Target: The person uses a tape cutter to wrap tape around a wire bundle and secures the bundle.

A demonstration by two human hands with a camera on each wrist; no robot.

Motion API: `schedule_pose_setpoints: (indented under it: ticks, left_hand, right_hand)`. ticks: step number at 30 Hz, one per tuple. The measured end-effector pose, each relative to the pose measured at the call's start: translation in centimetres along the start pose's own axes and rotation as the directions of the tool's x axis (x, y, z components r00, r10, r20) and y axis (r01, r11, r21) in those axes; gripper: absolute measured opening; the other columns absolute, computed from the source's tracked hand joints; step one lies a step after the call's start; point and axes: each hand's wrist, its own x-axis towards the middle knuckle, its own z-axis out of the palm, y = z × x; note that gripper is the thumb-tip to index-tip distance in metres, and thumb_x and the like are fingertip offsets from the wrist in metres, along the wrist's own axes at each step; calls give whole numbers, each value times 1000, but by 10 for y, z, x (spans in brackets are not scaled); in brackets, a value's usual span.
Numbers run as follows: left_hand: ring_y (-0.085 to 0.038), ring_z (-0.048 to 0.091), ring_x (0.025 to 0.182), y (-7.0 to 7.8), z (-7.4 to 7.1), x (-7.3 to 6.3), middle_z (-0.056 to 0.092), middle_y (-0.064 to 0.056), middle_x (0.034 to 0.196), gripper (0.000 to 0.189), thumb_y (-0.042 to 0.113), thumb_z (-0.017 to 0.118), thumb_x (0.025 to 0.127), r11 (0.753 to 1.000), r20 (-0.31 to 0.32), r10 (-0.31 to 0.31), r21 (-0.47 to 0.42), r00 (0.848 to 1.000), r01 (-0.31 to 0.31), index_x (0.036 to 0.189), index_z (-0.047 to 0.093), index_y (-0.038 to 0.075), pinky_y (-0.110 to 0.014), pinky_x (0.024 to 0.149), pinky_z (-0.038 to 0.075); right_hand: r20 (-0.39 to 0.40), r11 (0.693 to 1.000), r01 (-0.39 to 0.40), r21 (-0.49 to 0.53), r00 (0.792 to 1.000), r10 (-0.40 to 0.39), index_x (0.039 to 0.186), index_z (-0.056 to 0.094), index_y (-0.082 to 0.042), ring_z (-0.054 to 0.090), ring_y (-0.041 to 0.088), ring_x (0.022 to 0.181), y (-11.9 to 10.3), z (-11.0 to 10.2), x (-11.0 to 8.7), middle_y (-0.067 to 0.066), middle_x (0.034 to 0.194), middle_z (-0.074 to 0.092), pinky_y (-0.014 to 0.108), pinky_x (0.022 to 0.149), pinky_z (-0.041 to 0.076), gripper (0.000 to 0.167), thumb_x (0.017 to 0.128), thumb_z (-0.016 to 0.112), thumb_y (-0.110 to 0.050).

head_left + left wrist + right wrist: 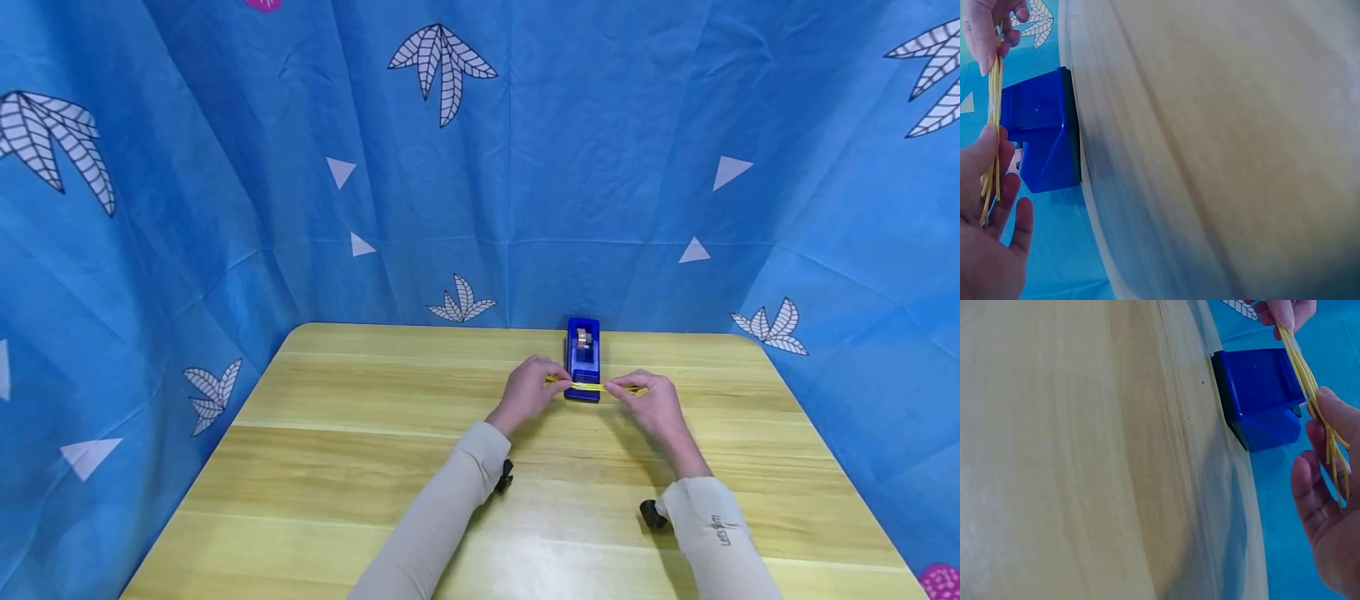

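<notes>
A bundle of thin yellow strands (588,387) is stretched sideways between both hands, in front of a blue tape dispenser (582,397). My left hand (530,390) pinches one end between thumb and fingers. The other end is pinched by my right hand (654,404), and loose strand tips (1339,469) fan out past its fingers in the right wrist view. A pale, shiny patch, perhaps clear tape (1295,345), lies along the bundle between the hands. On the dispenser sits a tape roll (582,338). What the strands are made of, I cannot tell.
The dispenser stands near the back edge of a light wooden table (360,400). Behind and beside the table hangs a blue curtain (585,167) with white leaf and triangle prints. Dark wrist devices (654,514) hang under both sleeves.
</notes>
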Motion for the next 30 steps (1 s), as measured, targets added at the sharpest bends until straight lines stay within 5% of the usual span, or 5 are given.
schedule_pose_setpoints:
  ticks: [4,8,15,22,30]
  left_hand:
    - [-16,65,115,0,0,0,76,6,113,17,34,70,98,1000,-17,18,3,1000,-18,107,80,22,-33,103,53]
    - [-18,68,113,0,-1,1,76,5,111,18,33,68,99,1000,-28,28,-3,999,-28,106,79,21,-35,105,53]
    - [-17,67,118,-2,1,-1,75,3,117,15,29,71,99,997,-14,2,-81,1000,-3,107,79,20,-35,110,50]
    - [-4,55,68,1,2,-2,75,5,106,16,33,72,99,986,-7,-24,-167,1000,23,103,77,19,-19,67,50]
    - [-3,62,71,7,4,-1,78,7,104,25,41,78,92,997,-76,-71,-40,995,68,113,73,28,-22,71,48]
  right_hand:
    - [27,997,-40,59,999,39,127,72,-4,66,38,114,0,-1,-1,18,127,68,47,97,55,40,101,69,-35]
    - [85,975,-113,193,992,99,140,60,1,73,34,97,-1,-1,0,26,132,61,37,80,64,51,104,63,-36]
    - [114,946,-240,217,969,220,121,71,2,70,14,72,-1,0,1,27,120,69,31,64,61,41,101,69,-34]
    - [87,944,-240,227,970,226,119,73,1,73,18,75,-2,-2,0,26,116,71,28,64,58,38,99,72,-32]
    - [81,943,-240,232,970,227,118,74,1,75,20,77,-1,0,0,25,111,73,29,67,60,38,98,74,-32]
